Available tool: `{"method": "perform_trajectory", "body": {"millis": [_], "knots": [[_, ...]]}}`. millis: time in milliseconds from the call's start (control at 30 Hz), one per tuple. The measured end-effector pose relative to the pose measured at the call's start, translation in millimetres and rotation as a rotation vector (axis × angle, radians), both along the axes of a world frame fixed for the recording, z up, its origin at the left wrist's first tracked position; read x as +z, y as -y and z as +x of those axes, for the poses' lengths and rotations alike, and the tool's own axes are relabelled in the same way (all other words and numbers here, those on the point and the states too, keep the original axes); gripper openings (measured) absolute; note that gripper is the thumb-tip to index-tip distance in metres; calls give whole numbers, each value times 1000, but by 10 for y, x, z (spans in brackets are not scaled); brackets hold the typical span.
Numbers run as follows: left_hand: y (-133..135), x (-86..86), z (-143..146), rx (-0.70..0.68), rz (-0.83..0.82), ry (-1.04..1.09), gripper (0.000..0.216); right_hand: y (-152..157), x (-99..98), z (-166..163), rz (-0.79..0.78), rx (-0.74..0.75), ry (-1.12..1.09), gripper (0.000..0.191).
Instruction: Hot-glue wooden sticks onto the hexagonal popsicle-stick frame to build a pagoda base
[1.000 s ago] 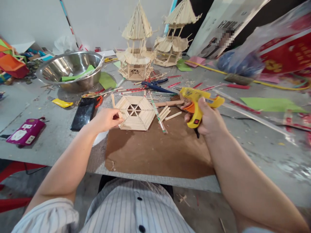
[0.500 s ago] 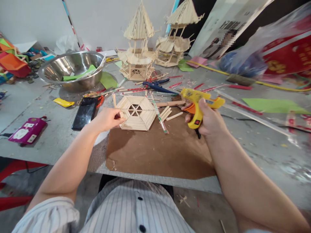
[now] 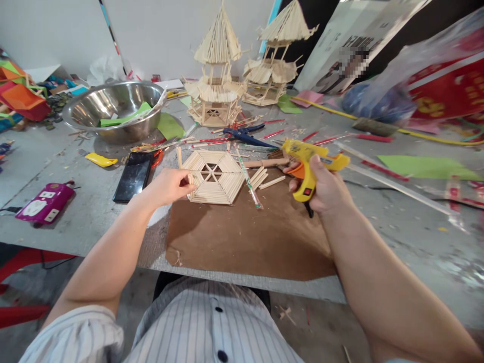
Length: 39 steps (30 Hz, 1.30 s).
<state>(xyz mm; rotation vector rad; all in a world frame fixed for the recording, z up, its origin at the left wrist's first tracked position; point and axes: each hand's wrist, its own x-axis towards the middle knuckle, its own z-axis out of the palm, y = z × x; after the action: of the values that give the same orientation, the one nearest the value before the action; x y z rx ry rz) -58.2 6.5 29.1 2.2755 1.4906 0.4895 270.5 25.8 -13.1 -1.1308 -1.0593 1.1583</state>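
Observation:
A hexagonal panel of thin wooden sticks (image 3: 215, 194), with a spoked opening in its middle, lies at the back of a brown board (image 3: 245, 242). At its left corner my left hand (image 3: 170, 187) is closed in a pinch on a short wooden stick (image 3: 190, 179), mostly covered by the fingers. Another short stick (image 3: 179, 157) stands up at the panel's back left. My right hand (image 3: 327, 189) grips a yellow hot glue gun (image 3: 308, 176), a finger at its orange trigger. The gun's nozzle points left, above the board's back right, apart from the panel.
Two stick pagodas (image 3: 217, 96) stand behind the panel. Blue pliers (image 3: 249, 136), a wrapped straw-like strip (image 3: 247, 179) and loose sticks (image 3: 259, 177) lie close by. On the left are a steel bowl (image 3: 113, 126), a phone (image 3: 132, 176), a yellow cutter (image 3: 101, 160) and a purple box (image 3: 46, 202).
Both hands keep almost the same place and grip. The whole view has shifted very slightly; the panel and the glue gun show no clear movement.

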Motion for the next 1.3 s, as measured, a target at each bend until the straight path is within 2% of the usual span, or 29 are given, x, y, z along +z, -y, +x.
{"method": "perform_trajectory", "body": {"millis": [433, 900, 1300], "knots": [[-17, -40, -29, -16, -58, 60, 15, 17, -9, -89, -10, 48, -130, 44], [-7, -4, -20, -3, 7, -6, 17, 25, -48, -118, -43, 67, -107, 38], [17, 24, -5, -15, -2, 46, 18, 19, -53, -113, -32, 81, -134, 40]]}}
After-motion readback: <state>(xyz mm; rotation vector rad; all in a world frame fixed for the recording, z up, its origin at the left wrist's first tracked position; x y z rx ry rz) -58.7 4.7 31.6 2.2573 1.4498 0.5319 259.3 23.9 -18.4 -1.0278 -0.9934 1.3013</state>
